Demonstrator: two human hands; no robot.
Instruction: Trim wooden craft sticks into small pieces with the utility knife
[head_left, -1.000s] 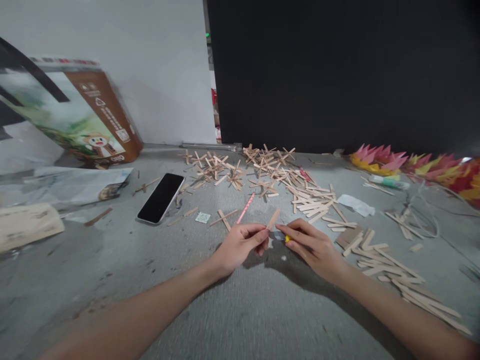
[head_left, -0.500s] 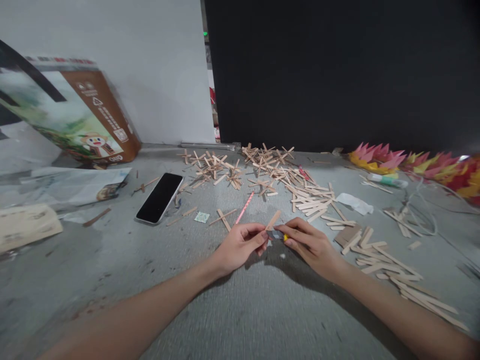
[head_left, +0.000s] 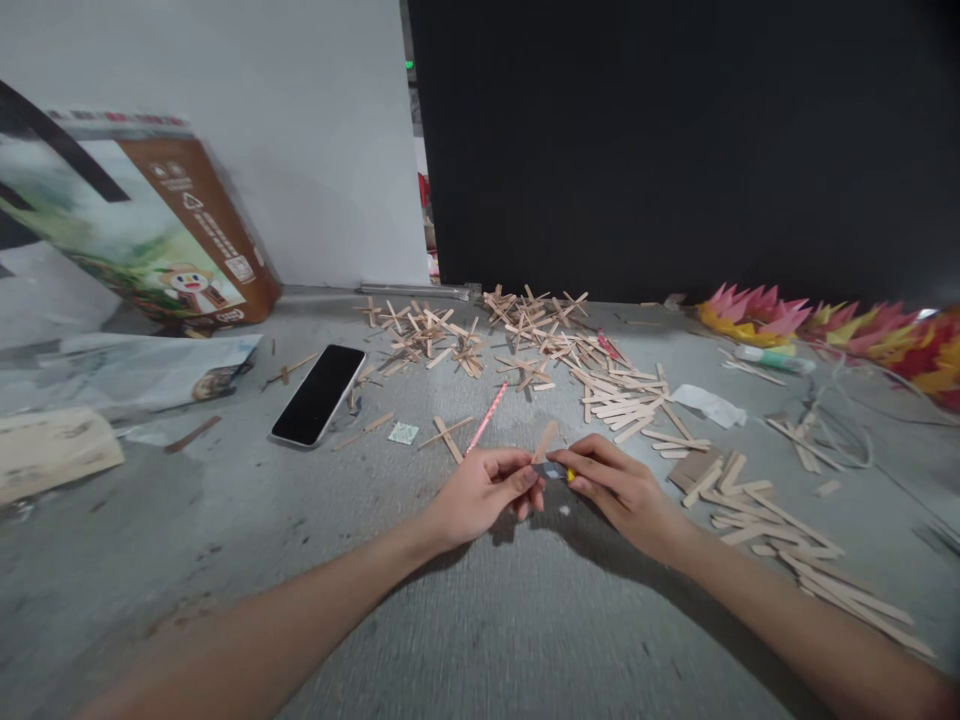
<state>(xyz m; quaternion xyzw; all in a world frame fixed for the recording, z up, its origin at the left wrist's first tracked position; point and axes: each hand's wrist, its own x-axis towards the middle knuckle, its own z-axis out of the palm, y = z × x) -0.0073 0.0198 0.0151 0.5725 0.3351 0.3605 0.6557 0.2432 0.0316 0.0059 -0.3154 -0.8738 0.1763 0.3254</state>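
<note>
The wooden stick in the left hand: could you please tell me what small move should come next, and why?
The left hand should probably ease its thumb back from the flat grey piece, possibly a blade, whose tip appears right by that thumb and the wooden stick, while the right hand pinches a yellow part at the other end.

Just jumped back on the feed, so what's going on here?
The left hand pinches a wooden stick above the grey table. The right hand grips a small yellow-and-grey tool, its grey end reaching to the left fingertips at the stick's near end; whether it touches the stick is hard to tell. Crossed sticks lie heaped beyond the hands, loose sticks spread to the right, and a phone lies to the left.
</note>
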